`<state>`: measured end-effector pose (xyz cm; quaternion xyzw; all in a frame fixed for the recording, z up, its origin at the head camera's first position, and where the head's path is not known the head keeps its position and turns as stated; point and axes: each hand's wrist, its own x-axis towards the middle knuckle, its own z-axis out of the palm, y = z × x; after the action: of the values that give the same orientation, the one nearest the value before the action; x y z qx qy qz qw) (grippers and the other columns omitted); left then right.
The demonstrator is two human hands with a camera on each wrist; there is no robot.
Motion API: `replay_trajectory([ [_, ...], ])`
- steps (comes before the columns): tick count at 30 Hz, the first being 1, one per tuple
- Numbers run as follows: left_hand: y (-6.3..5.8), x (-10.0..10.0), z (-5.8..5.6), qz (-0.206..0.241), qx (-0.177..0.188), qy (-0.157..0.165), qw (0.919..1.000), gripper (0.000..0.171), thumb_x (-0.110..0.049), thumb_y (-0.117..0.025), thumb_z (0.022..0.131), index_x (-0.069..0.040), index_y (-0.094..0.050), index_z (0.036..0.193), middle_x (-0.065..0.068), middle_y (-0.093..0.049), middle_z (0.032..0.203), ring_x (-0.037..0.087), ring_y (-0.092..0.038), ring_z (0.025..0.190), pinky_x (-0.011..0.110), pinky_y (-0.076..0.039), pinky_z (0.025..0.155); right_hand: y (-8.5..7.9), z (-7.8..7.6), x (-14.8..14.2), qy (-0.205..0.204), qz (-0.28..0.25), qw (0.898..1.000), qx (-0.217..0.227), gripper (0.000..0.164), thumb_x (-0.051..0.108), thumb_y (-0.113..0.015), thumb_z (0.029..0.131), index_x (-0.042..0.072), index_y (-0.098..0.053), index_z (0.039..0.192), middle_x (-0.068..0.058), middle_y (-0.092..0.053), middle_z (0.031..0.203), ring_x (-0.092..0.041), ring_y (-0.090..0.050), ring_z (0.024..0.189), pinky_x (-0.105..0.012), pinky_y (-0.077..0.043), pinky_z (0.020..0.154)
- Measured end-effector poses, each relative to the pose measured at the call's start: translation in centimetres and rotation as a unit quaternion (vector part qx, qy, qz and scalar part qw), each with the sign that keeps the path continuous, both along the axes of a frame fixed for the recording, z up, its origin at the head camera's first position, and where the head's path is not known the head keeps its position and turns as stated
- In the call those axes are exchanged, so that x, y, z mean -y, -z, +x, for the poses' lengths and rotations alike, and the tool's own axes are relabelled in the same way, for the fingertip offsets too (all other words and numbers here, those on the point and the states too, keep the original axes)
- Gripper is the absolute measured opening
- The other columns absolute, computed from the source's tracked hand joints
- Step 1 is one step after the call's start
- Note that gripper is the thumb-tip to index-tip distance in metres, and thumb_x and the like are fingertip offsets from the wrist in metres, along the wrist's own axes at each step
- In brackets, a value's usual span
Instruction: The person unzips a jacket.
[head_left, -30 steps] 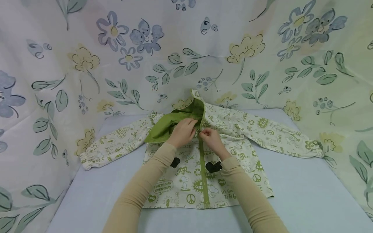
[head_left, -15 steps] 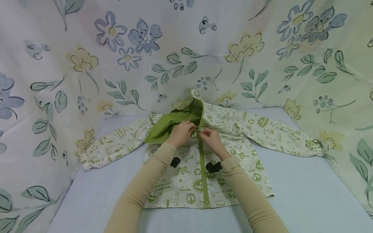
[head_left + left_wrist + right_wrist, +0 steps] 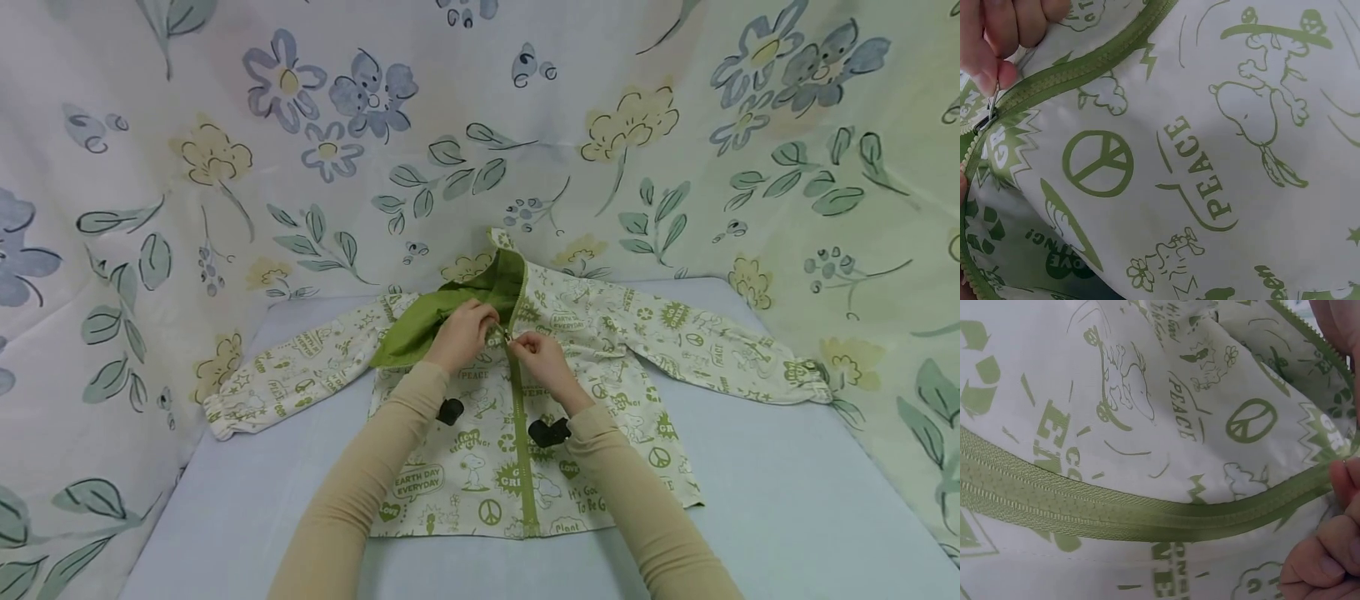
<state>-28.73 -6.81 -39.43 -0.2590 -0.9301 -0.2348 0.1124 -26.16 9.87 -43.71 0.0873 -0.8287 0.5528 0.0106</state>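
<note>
At mid-table: jacket (image 3: pixel 487 450), front up, cream with green print; green zipper (image 3: pixel 521 433) joined from 6 o'clock up to the pull (image 3: pixel 995 95). Right hand (image 3: pixel 543 360) pinches that pull; left hand (image 3: pixel 465 332), at its 10, pinches the free zipper edge. Green lining (image 3: pixel 408 333) shows at 11, sleeves toward 10 and 2. Forearms (image 3: pixel 330 508) and black wrist pieces (image 3: pixel 550 431) block some of the front. Floral cloth (image 3: pixel 450 75) at 12.
</note>
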Motion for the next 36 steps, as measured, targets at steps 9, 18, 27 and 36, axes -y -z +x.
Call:
replay_trajectory([
  [9,-0.5,0.5,-0.5,0.022,0.006,-0.019,0.9996,0.017,-0.018,-0.043,0.092,-0.013,-0.059,0.096,0.0,-0.05,0.093,0.012,-0.049,0.079,0.025,-0.043,0.066,0.4,0.1,0.0,0.0,0.002,1.0,0.009,0.023,0.026,-0.053,0.087,0.004,-0.061,0.085,-0.002,-0.035,0.052,-0.014,-0.028,0.041,-0.027,-0.028,0.038],
  [18,-0.7,1.0,-1.2,0.059,0.013,-0.033,0.9976,0.018,-0.017,-0.042,0.092,-0.013,-0.059,0.096,0.001,-0.049,0.094,0.013,-0.048,0.078,0.026,-0.042,0.064,0.7,0.4,0.1,-0.003,-0.003,1.0,0.007,0.021,0.024,-0.054,0.086,0.005,-0.063,0.085,-0.003,-0.038,0.052,-0.015,-0.03,0.043,-0.027,-0.029,0.04],
  [27,-0.7,1.3,-1.1,0.078,0.018,-0.042,0.9959,0.02,-0.017,-0.04,0.093,-0.013,-0.059,0.097,0.002,-0.049,0.097,0.014,-0.047,0.082,0.028,-0.042,0.067,1.6,0.4,-0.1,-0.015,-0.008,1.0,-0.003,0.02,0.023,-0.056,0.085,0.005,-0.062,0.079,-0.005,-0.043,0.054,-0.015,-0.033,0.046,-0.027,-0.031,0.042],
  [36,-0.7,1.4,-1.0,0.098,0.023,-0.052,0.9935,0.021,-0.016,-0.04,0.093,-0.011,-0.06,0.097,0.003,-0.048,0.097,0.014,-0.047,0.081,0.028,-0.042,0.065,1.8,0.9,-0.3,-0.031,-0.013,0.999,-0.008,0.025,0.025,-0.055,0.086,0.002,-0.057,0.077,-0.005,-0.039,0.056,-0.016,-0.032,0.047,-0.029,-0.032,0.045],
])
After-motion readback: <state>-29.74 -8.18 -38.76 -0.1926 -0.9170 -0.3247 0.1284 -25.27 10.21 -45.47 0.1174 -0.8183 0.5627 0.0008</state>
